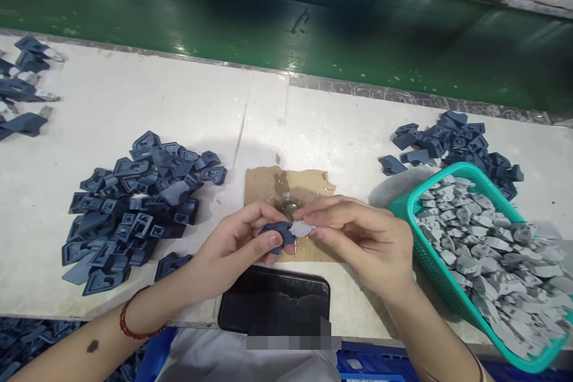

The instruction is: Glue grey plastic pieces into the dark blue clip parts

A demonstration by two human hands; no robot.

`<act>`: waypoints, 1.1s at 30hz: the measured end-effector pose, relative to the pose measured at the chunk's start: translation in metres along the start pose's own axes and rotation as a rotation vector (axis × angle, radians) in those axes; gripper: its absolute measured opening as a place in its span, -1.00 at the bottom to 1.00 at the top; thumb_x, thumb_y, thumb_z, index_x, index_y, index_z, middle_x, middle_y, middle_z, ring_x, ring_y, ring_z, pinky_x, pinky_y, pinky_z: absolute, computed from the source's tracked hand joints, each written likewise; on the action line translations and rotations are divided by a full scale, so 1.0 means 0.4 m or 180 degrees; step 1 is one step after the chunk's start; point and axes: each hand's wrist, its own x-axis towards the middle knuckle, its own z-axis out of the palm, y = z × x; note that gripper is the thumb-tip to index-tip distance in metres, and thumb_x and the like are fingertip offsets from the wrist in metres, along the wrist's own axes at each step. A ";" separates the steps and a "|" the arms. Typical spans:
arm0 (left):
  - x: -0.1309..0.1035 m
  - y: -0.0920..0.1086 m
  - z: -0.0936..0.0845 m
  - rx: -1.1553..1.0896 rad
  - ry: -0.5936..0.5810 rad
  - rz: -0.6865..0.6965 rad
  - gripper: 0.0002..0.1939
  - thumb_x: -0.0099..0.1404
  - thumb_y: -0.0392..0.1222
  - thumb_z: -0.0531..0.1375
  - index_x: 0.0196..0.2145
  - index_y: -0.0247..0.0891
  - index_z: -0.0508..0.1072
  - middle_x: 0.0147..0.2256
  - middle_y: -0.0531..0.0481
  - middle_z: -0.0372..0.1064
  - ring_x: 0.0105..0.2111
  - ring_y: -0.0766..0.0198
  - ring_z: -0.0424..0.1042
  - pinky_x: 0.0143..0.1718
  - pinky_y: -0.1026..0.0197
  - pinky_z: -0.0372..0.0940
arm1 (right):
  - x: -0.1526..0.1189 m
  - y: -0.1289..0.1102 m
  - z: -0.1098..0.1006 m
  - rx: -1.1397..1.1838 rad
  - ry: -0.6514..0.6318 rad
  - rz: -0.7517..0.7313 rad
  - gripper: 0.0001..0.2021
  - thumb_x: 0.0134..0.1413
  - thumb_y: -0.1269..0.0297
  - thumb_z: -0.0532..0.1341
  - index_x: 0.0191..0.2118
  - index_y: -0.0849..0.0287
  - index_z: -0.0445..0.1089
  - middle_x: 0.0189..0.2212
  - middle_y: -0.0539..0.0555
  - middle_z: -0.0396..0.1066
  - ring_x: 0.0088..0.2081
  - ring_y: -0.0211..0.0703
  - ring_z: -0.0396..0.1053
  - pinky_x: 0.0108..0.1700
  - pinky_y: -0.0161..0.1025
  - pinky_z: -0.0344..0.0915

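Observation:
Over a brown cardboard piece at the middle of the table, my left hand grips a dark blue plastic part between thumb and fingers. My right hand pinches a small light grey piece, whose left end meets the right side of the blue part. Just behind the fingertips a small round metallic item sits on the cardboard. A black phone lies in front of the hands, near the table edge.
Dark blue parts form a pile on the left and another at the right. A green basket holds grey pieces. Joined blue and grey parts lie far left. Behind the table runs a green belt.

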 end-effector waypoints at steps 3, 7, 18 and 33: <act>0.003 -0.001 -0.002 0.0041 -0.0093 0.0034 -0.68 0.37 0.07 0.29 -0.16 -0.26 0.47 -0.38 -0.08 0.53 -0.50 0.36 0.35 -0.49 0.31 0.31 | 0.005 -0.004 -0.009 -0.0135 -0.0170 -0.0065 -0.79 0.18 0.51 0.33 -0.19 0.02 0.61 -0.22 0.03 0.66 -0.18 -0.09 0.63 -0.14 -0.17 0.60; 0.007 0.007 -0.007 -0.0031 -0.0265 -0.0083 -0.72 0.38 0.03 0.28 -0.18 -0.26 0.49 -0.40 -0.04 0.52 -0.55 0.39 0.29 -0.50 0.30 0.27 | 0.010 -0.009 -0.015 -0.0200 -0.0332 -0.0110 -0.79 0.19 0.50 0.33 -0.18 0.02 0.61 -0.23 0.02 0.66 -0.18 -0.10 0.63 -0.16 -0.18 0.60; -0.005 0.012 -0.014 0.2143 -0.0032 0.0506 -0.77 0.47 -0.11 0.16 0.02 -0.15 0.47 -0.24 -0.01 0.48 -0.37 0.25 0.44 -0.39 0.29 0.31 | 0.003 -0.004 0.006 -0.0161 0.0129 0.0396 -0.91 0.14 0.44 0.37 -0.30 0.10 0.58 -0.30 0.04 0.66 -0.24 -0.13 0.61 -0.20 -0.22 0.58; -0.004 0.048 -0.009 0.2992 0.0018 0.1144 -0.75 0.51 -0.26 0.06 0.08 -0.16 0.38 -0.04 -0.06 0.51 -0.07 0.23 0.52 -0.10 0.26 0.39 | -0.014 -0.069 -0.036 -0.0923 -0.0093 0.0246 -0.88 0.27 0.33 0.29 -0.13 0.05 0.57 -0.16 0.01 0.63 -0.14 -0.17 0.59 -0.11 -0.29 0.50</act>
